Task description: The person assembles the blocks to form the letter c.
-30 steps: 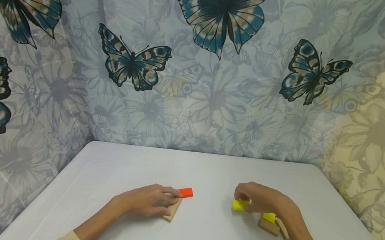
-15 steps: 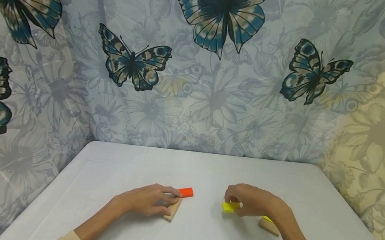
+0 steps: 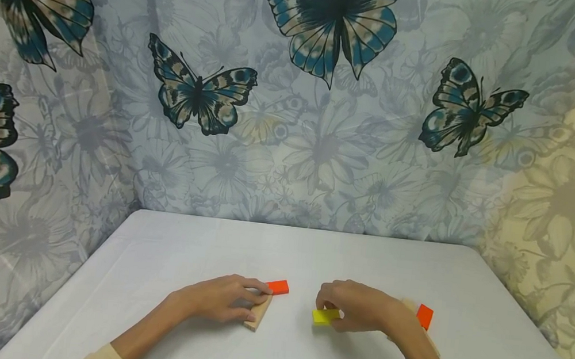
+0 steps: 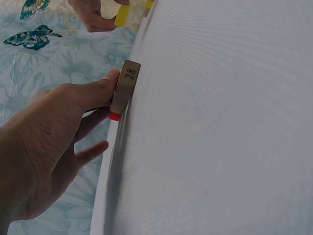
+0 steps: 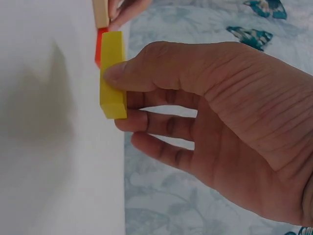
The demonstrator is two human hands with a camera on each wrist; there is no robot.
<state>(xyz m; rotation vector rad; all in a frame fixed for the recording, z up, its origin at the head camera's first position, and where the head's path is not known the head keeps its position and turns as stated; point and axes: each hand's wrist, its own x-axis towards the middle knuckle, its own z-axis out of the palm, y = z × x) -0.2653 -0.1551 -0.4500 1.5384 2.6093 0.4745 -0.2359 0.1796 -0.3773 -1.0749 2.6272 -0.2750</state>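
The white tabletop (image 3: 182, 244) carries wooden and coloured blocks. On the left-edge side of its middle is the left hand (image 3: 224, 299), its grip clamped on a wooden block marked 28 (image 4: 126, 90). The right hand (image 3: 358, 306) pinches a yellow block (image 3: 323, 317), apparently raised, between thumb and fingers near mid-tabletop. A red block (image 3: 279, 287) sits at the wooden block's far-edge end. The step in hand looks like transferring the yellow block — the next move calls for a level set-down, left grip steady.

Wooden block (image 4: 123, 92): pinched in your left hand (image 4: 56, 125)
Printed number (image 4: 130, 74): "28", dark, on its face, near one end
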